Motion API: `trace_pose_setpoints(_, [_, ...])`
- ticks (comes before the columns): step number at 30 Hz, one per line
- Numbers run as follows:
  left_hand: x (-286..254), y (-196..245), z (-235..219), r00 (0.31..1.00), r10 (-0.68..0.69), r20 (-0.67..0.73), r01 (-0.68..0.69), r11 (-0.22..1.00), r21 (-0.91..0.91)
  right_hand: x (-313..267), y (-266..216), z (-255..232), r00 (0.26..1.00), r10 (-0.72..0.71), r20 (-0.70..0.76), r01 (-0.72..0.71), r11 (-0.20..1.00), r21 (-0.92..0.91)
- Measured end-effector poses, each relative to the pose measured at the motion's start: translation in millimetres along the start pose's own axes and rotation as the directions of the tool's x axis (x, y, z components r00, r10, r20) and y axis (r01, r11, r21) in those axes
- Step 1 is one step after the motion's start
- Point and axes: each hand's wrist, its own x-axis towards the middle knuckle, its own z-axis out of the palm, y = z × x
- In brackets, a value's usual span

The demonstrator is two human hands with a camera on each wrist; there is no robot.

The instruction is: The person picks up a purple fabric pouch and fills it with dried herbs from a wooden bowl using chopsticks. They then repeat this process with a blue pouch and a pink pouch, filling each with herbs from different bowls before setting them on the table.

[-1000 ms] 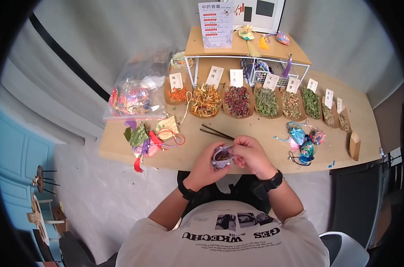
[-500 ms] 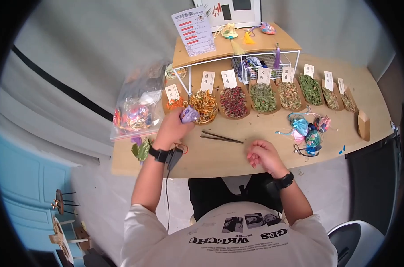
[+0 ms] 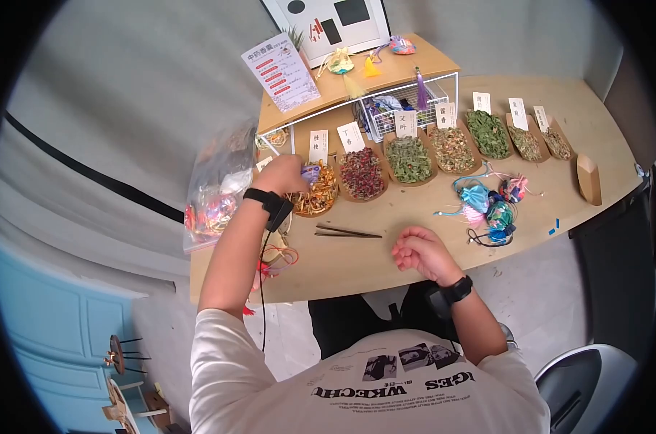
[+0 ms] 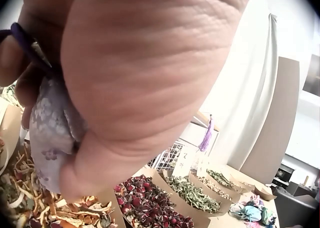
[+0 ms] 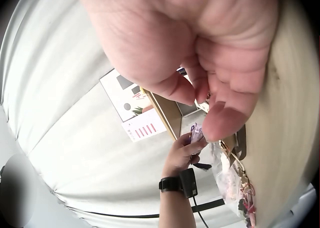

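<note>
“中药香囊” on sign (image 3: 280,72), “丁香” on card (image 3: 352,137)

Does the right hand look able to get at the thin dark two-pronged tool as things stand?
Probably yes: the right hand looks empty, and only bare table shows between it and the two-pronged tool. The left hand, holding the lilac pouch, is well clear.

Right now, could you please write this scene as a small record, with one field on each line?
left grip: holds a lavender pouch at the yellow-orange dried strips; contact unclear
right grip: holds nothing, fingers loosely curled, near the front edge of the table
dark tweezers: lying on the table
colourful pouches: clustered on the table's right side
</note>
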Motion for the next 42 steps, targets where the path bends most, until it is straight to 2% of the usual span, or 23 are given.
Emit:
trace_pose_setpoints(3, [4, 7, -11, 0.999, -0.020, 0.046, 0.019, 1.000, 0.022, 0, -2, -1, 1.000, 0.015, 0.022, -0.015, 1.000, 0.007])
trace_pose_setpoints(9, [7, 15, -18, 0.998, -0.024, 0.054, 0.023, 0.999, 0.028, 0, -3, 0, 0.999, 0.020, 0.032, -0.021, 0.999, 0.031])
trace_pose_setpoints(19, [12, 10, -9, 0.998, 0.030, 0.058, -0.030, 0.999, 0.011, 1, -2, -1, 0.999, 0.009, 0.049, -0.010, 0.999, 0.031])
trace_pose_setpoints(22, [15, 10, -5, 0.998, 0.005, 0.060, -0.009, 0.997, 0.071, 0, -3, -1, 0.999, 0.013, 0.050, -0.015, 0.999, 0.041])
trace_pose_setpoints(24, [12, 13, -6, 1.000, 0.011, -0.014, -0.010, 0.999, 0.039, 0, -3, 0, 0.999, 0.013, 0.050, -0.015, 0.999, 0.040])
trace_pose_setpoints(28, [4, 20, -13, 1.000, 0.005, -0.028, -0.005, 1.000, 0.011, 0, -3, 0, 0.999, 0.016, 0.051, -0.019, 0.999, 0.040])
trace_pose_setpoints(30, [8, 16, -9, 0.999, -0.010, -0.047, 0.013, 0.997, 0.071, 0, -4, 0, 0.998, 0.015, 0.059, -0.018, 0.999, 0.049])
trace_pose_setpoints(34, [7, 15, -8, 0.995, -0.044, -0.089, 0.050, 0.996, 0.075, 1, -2, -2, 0.998, 0.002, 0.058, -0.005, 0.999, 0.053])
trace_pose_setpoints(36, [-1, 22, -16, 0.996, -0.063, -0.057, 0.063, 0.998, 0.000, 1, -1, -3, 0.998, -0.003, 0.069, -0.001, 0.998, 0.056])
trace_pose_setpoints(40, [10, 4, 2, 0.994, -0.046, -0.095, 0.048, 0.999, 0.014, 2, -1, -2, 0.998, -0.007, 0.059, 0.004, 0.999, 0.052])
trace_pose_setpoints(42, [16, -7, 13, 0.980, -0.036, -0.197, 0.044, 0.998, 0.039, 2, 0, -2, 0.999, -0.014, 0.050, 0.012, 0.999, 0.053])
